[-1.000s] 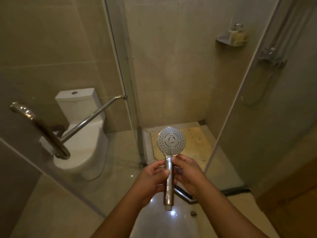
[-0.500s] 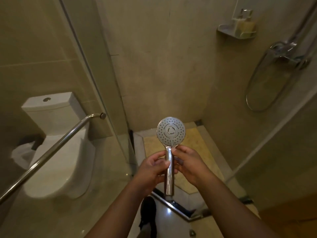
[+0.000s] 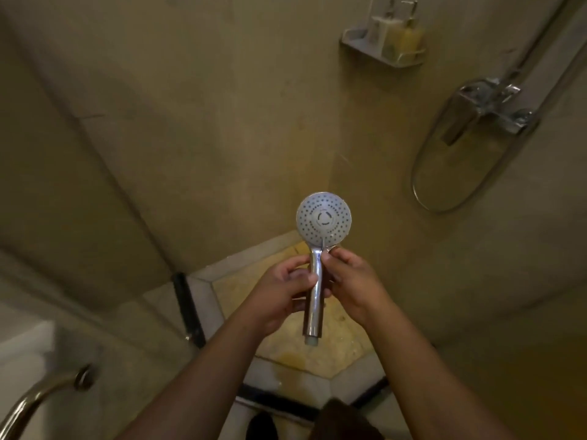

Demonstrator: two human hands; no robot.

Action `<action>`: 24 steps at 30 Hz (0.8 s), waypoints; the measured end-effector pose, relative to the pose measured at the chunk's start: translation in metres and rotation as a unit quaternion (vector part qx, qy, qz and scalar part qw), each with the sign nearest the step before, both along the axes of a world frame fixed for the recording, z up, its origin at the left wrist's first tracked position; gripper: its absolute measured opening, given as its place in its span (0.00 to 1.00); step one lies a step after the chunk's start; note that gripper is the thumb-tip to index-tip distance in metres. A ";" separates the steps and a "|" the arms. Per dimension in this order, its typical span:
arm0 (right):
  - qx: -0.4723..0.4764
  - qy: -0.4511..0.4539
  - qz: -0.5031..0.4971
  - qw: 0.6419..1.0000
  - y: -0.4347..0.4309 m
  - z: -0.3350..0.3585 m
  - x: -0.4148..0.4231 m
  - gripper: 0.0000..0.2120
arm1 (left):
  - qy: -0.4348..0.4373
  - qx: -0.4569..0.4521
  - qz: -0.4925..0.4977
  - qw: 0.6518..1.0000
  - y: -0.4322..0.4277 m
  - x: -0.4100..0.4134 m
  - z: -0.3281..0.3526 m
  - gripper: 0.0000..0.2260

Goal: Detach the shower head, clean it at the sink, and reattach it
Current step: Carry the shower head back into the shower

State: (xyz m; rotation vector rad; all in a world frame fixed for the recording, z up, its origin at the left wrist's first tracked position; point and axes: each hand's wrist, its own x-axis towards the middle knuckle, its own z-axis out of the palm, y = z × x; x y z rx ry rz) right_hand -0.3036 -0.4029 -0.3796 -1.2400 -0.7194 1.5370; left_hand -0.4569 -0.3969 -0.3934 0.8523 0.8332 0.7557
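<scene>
I hold a chrome shower head [image 3: 323,219] upright in front of me, its round white spray face toward the camera and its threaded end pointing down, with no hose on it. My left hand [image 3: 281,293] wraps the handle from the left. My right hand [image 3: 351,282] pinches the handle from the right, just under the face. The shower hose [image 3: 422,198] hangs in a loop on the right wall below the chrome mixer valve [image 3: 490,104].
A wall shelf [image 3: 378,50] with soap bottles sits high on the back wall. The yellowish shower floor [image 3: 330,350] lies below my hands, ringed by a pale curb. A chrome door handle [image 3: 41,395] and the glass door are at lower left.
The view has moved forward into the shower stall; the toilet has slid out of sight to the left. Both hands keep the same hold on the shower head.
</scene>
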 end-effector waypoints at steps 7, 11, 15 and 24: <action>0.007 0.025 -0.043 0.999 0.075 0.003 0.043 0.04 | 0.005 -0.002 -0.057 0.998 0.093 0.040 0.007 0.21; -0.002 0.059 -0.059 0.997 0.122 -0.003 0.078 0.06 | 0.020 0.007 -0.093 0.995 0.145 0.064 0.008 0.21; -0.007 0.079 -0.058 0.995 0.168 -0.015 0.111 0.07 | 0.018 -0.012 -0.103 0.994 0.197 0.095 0.004 0.20; 0.010 0.064 -0.143 0.988 0.207 -0.004 0.207 0.03 | 0.004 -0.040 -0.176 0.984 0.261 0.202 0.011 0.20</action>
